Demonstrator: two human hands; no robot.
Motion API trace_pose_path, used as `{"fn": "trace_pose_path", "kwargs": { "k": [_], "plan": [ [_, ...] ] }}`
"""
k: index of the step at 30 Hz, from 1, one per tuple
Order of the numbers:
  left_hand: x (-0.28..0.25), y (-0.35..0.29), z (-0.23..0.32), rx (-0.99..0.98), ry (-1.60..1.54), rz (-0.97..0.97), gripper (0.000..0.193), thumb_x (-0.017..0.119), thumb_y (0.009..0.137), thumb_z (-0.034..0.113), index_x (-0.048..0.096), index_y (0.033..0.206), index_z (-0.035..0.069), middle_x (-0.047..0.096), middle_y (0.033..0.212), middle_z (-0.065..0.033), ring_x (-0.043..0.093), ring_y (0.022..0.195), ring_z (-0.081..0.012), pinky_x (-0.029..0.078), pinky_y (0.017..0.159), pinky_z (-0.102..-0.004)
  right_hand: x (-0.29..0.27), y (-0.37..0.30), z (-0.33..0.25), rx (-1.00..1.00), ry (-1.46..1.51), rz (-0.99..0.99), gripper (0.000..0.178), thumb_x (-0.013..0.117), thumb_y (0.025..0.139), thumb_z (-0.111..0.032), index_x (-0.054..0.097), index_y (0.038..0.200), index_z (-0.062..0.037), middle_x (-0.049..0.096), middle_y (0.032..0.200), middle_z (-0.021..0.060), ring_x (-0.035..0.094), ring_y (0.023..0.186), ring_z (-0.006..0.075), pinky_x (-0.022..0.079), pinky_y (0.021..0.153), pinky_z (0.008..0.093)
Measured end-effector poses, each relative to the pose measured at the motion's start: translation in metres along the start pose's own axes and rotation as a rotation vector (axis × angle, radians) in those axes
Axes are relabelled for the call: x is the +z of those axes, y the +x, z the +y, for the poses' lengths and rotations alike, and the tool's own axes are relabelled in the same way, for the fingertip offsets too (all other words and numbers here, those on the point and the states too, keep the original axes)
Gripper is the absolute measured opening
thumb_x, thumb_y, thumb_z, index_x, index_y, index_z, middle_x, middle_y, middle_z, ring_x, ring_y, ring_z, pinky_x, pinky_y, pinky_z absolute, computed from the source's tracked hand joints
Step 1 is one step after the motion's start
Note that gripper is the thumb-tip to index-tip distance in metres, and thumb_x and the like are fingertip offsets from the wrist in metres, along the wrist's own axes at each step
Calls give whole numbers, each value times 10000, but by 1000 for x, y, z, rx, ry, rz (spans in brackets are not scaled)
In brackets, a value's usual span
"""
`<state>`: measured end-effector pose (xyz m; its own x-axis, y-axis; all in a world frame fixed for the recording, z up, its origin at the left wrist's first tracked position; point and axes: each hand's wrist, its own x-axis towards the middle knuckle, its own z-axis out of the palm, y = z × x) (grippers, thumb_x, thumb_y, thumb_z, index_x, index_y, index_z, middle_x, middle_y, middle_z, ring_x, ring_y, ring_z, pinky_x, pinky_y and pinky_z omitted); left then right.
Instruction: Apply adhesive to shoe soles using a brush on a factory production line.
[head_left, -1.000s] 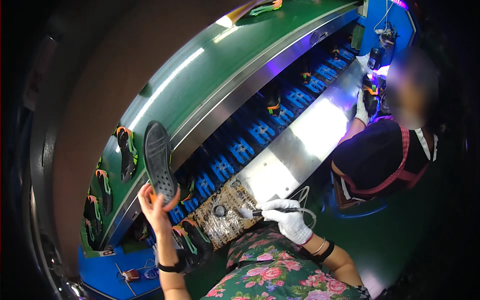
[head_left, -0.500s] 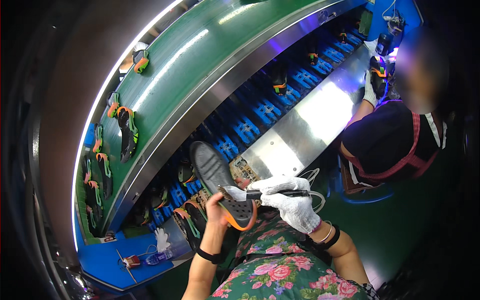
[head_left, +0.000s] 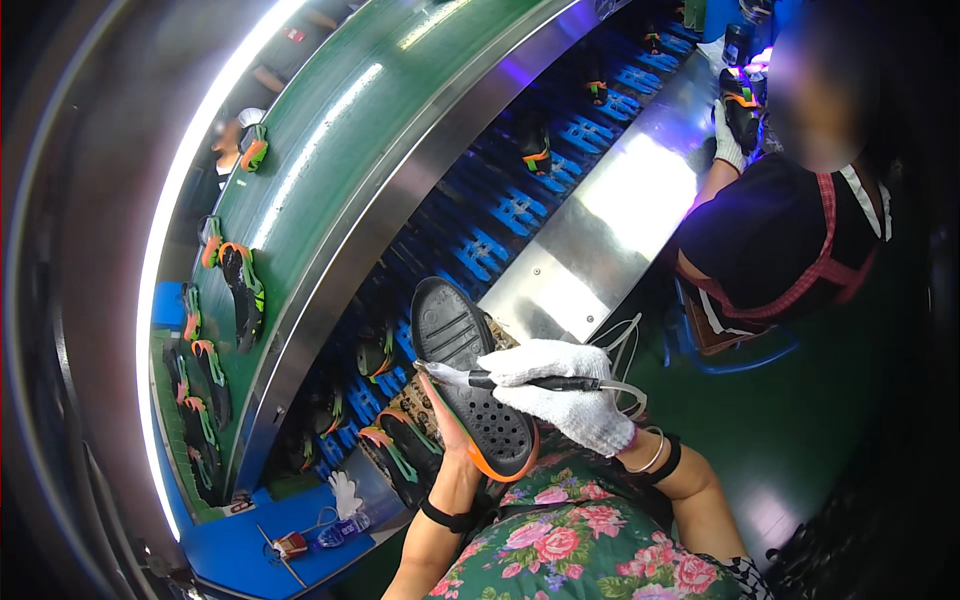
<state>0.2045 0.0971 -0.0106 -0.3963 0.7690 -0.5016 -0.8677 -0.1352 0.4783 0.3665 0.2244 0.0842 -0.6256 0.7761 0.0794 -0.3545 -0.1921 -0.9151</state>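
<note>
A black shoe sole (head_left: 460,325) with an orange heel edge lies tilted in my bare left hand (head_left: 449,425). My fingers pass underneath it and the thumb runs along its left side. Ridges cross its front half and round holes dot the heel. My right hand (head_left: 572,400), in a white knit glove, grips a black-handled brush (head_left: 560,382) like a pen. A pale tube (head_left: 632,396) runs from the back of the handle. The brush's light, stained tip reaches across the sole to its left edge, near my left thumb.
Shoe uppers (head_left: 243,290) ride on a curved green conveyor (head_left: 330,150). Blue racks (head_left: 520,210) and a metal ledge (head_left: 575,250) lie ahead. More soles (head_left: 410,440) rest beside my left forearm. A blue table (head_left: 235,555) holds a bottle (head_left: 343,532). A co-worker (head_left: 770,230) sits at right.
The sole has turned slightly, showing more of its inner face. My right hand and the brush have shifted left, and the tip has gone from mid-sole to the left edge.
</note>
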Motion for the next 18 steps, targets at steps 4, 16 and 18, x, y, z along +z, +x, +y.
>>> {"fn": "trace_pose_path", "kwargs": {
  "k": [4,16,18],
  "plan": [
    [2,5,-1,-74,-117,-190,803,425,992,721,454,1522,120,549,1478,-86,538,1314,-287,397,1159,-435,-2,1,2,-81,-68,15,167,770,811,61,772,977,39,772,1082,162,737,954,197,582,884,333],
    [33,11,-7,73,-207,-251,772,357,1014,721,461,1528,154,542,1499,-39,538,1332,-238,418,1145,-404,3,28,-15,-483,-589,-40,171,786,780,1,787,949,-24,784,1028,145,749,922,267,567,831,361],
    [39,9,-7,10,-284,-384,837,319,994,767,433,1548,151,513,1528,-42,515,1356,-236,406,1150,-400,-3,30,-11,-530,-649,-85,223,771,795,-26,769,1018,-19,767,1072,156,734,961,285,569,836,365]
  ]
}}
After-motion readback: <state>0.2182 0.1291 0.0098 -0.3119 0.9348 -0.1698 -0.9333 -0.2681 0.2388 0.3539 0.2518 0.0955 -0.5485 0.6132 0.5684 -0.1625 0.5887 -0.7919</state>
